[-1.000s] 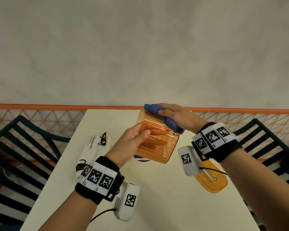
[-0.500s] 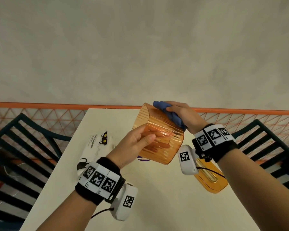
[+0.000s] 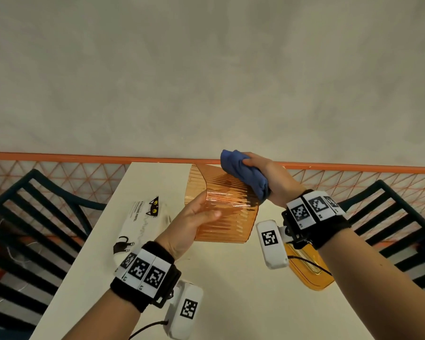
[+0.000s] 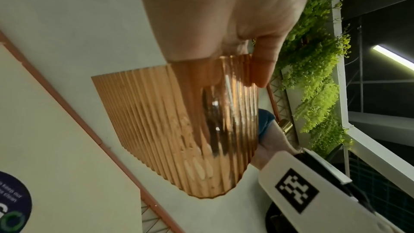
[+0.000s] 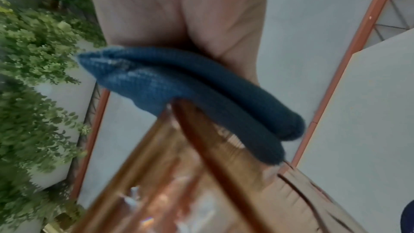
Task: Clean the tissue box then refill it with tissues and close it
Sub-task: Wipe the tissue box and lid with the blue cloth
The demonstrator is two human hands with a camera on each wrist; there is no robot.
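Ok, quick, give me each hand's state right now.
Left hand: closed, gripping the orange tissue box held above the table.
Right hand: closed, gripping the blue cloth pressed against the box.

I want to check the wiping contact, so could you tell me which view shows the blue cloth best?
The right wrist view: the blue cloth fills the frame, folded and pressed on the orange tissue box edge. The head view shows it whole but smaller in the right hand. The left wrist view shows only a sliver behind the box.

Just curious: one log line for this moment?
step: cleaning | left hand: holds tissue box | right hand: wipes with blue cloth | lid: on table
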